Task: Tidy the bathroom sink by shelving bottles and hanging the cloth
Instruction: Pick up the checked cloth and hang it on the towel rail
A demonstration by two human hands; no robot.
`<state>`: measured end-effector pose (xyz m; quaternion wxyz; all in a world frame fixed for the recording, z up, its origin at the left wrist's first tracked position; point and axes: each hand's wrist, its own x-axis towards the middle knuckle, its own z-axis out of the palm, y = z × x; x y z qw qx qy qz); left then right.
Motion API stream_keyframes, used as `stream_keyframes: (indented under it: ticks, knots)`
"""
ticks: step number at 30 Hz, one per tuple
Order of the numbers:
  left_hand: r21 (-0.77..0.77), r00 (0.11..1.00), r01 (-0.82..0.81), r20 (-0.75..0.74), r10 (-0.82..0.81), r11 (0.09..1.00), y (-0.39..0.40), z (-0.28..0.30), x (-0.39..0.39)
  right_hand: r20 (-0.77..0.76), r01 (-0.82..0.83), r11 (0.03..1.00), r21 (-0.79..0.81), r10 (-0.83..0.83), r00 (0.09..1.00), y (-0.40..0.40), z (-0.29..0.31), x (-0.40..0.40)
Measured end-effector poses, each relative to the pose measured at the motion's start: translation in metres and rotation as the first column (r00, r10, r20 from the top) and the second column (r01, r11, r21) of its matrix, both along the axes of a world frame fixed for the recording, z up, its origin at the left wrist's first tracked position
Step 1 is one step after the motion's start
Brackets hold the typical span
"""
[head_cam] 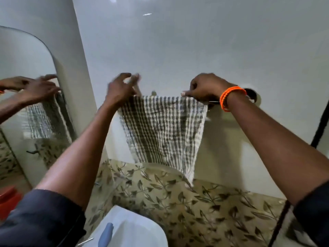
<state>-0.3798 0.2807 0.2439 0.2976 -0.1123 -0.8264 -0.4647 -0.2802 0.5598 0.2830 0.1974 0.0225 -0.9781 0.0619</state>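
Note:
A grey-and-white checked cloth (163, 129) hangs spread over a towel rail on the white wall, its lower corner reaching the leaf-patterned tiles. My right hand (204, 88), with an orange band at the wrist, pinches the cloth's top right edge at the rail. My left hand (121, 88) is at the cloth's top left corner, fingers spread and blurred, thumb and palm against the fabric. The rail itself is mostly hidden; its round right mount (252, 94) shows behind my wrist. No bottles are in view.
A mirror (26, 97) on the left reflects my hands and the cloth. Below is the white sink (135, 229) with a blue-grey object (106, 234) on it. A red item (8, 198) sits at the far left. A black cord (320, 125) hangs at the right.

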Motion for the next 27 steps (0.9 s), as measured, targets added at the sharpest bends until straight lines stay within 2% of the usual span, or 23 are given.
stream_keyframes:
  ticks: [1,2,3,4,5,6,8,9,11,13,14,16,18,19,21,23,27]
  knots:
    - [0.207,0.995,-0.027,-0.085,0.045,0.978,-0.006,-0.005,0.003,-0.132,0.017,1.0,-0.004,-0.017,0.991,0.0,-0.003,0.003]
    - [0.331,0.968,-0.143,-0.148,0.201,0.933,-0.012,-0.013,0.006,-0.286,0.02,1.0,-0.018,-0.024,0.958,0.0,-0.009,0.008]
    - [0.394,0.922,-0.285,-0.139,0.363,0.874,-0.018,-0.027,0.008,-0.397,-0.02,0.999,-0.045,0.0,0.918,0.002,-0.017,0.016]
    - [0.426,0.903,-0.353,-0.078,0.423,0.833,-0.024,-0.043,0.01,-0.439,-0.094,0.993,-0.066,0.056,0.897,0.005,-0.024,0.024]
    - [0.438,0.939,-0.315,0.012,0.345,0.842,-0.029,-0.061,0.012,-0.412,-0.17,0.984,-0.062,0.129,0.902,0.009,-0.029,0.03]
    - [0.461,0.982,-0.19,0.106,0.158,0.867,-0.032,-0.076,0.013,-0.342,-0.224,0.974,-0.043,0.197,0.919,0.013,-0.031,0.035]
    - [0.519,0.955,0.093,0.195,-0.223,0.85,-0.038,-0.095,0.02,-0.209,-0.279,0.96,-0.005,0.271,0.94,0.02,-0.032,0.04]
    - [0.523,0.939,0.167,0.175,-0.297,0.836,-0.04,-0.097,0.023,-0.191,-0.31,0.951,-0.016,0.301,0.934,0.022,-0.03,0.04]
    - [0.538,0.956,0.184,0.097,-0.277,0.823,-0.044,-0.09,0.024,-0.212,-0.369,0.924,-0.103,0.343,0.915,0.024,-0.026,0.039]
    - [0.584,0.978,0.148,0.035,-0.207,0.798,-0.046,-0.073,0.02,-0.216,-0.34,0.933,-0.12,0.309,0.926,0.027,-0.022,0.035]
    - [0.579,0.987,0.121,0.018,-0.16,0.806,-0.046,-0.062,0.017,-0.208,-0.297,0.949,-0.105,0.272,0.94,0.029,-0.02,0.032]
    - [0.467,1.0,0.014,0.01,-0.021,0.884,-0.042,-0.043,0.009,-0.186,-0.19,0.98,-0.066,0.175,0.967,0.031,-0.017,0.03]
    - [0.333,0.992,-0.123,0.012,0.126,0.935,-0.034,-0.033,0.003,-0.255,-0.107,0.994,-0.036,0.094,0.962,0.029,-0.016,0.032]
    - [0.291,0.984,-0.172,0.011,0.177,0.941,-0.03,-0.031,0.002,-0.324,-0.109,0.994,-0.026,0.095,0.941,0.027,-0.018,0.035]
    - [0.274,0.971,-0.232,0.008,0.239,0.933,-0.025,-0.031,-0.001,-0.388,-0.239,0.971,-0.01,0.217,0.896,0.019,-0.022,0.04]
    - [0.307,0.965,-0.252,0.002,0.264,0.918,-0.02,-0.036,-0.002,-0.31,-0.38,0.925,0.017,0.366,0.878,0.015,-0.029,0.044]
    - [0.337,0.955,-0.275,-0.011,0.296,0.9,-0.016,-0.045,-0.002,-0.243,-0.358,0.933,0.028,0.354,0.903,0.02,-0.032,0.04]
